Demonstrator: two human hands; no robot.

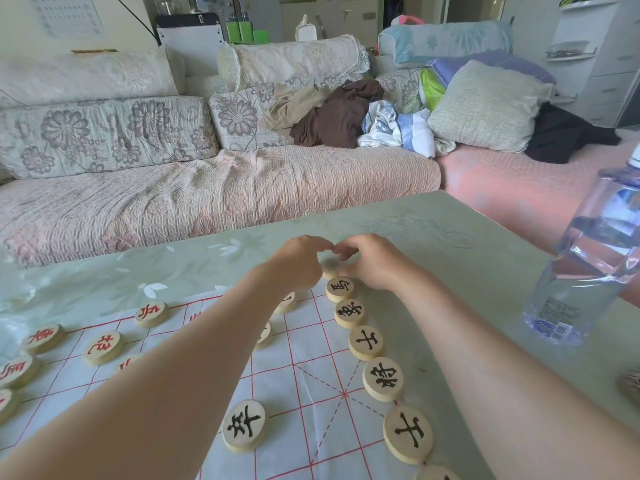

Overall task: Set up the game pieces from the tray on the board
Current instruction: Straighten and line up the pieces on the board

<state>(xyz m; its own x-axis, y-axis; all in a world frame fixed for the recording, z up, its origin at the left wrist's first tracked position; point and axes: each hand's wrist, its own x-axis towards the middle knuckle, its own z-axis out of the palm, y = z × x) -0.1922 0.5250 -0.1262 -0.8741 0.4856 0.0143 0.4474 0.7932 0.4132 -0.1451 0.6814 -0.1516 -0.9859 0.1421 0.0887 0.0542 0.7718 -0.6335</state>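
A white paper board [311, 386] with a red grid lies on the table. Round wooden pieces with black characters [382, 378] run in a line along its right edge. Pieces with red characters [102, 346] stand on its left part. At the far corner of the board, my left hand [301, 263] and my right hand [372, 259] meet over a pale round piece [330, 266]. The fingers of both hands touch this corner piece, whose face is blurred. My left forearm hides some pieces in the middle of the board. No tray is in view.
A clear plastic water bottle [588, 258] stands at the right of the green table [433, 230]. Part of a dark object [631, 386] shows at the right edge. Beyond the table is a sofa [207, 188] with cushions and heaped clothes.
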